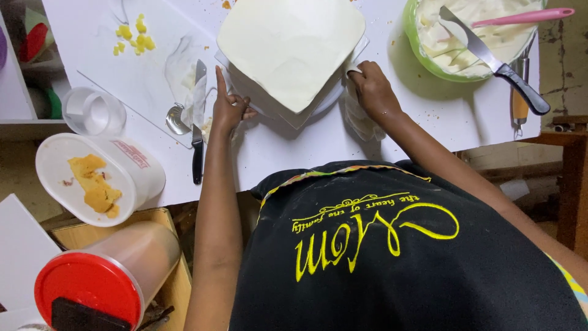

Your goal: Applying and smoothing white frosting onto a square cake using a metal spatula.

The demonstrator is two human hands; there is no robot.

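A square cake covered in pale cream icing stands on a white board on the white table. My left hand rests at the cake's left side, index finger stretched along the board's edge. My right hand is at the cake's right side, fingers closed on a small white scraper pressed against the icing. A black apron with yellow lettering fills the lower part of the view.
A green bowl of cream with a black-handled palette knife and pink spatula stands at top right. Left of the cake lie a black-handled knife, spoon, clear cup, white tub with yellow crumbs and red-lidded jar.
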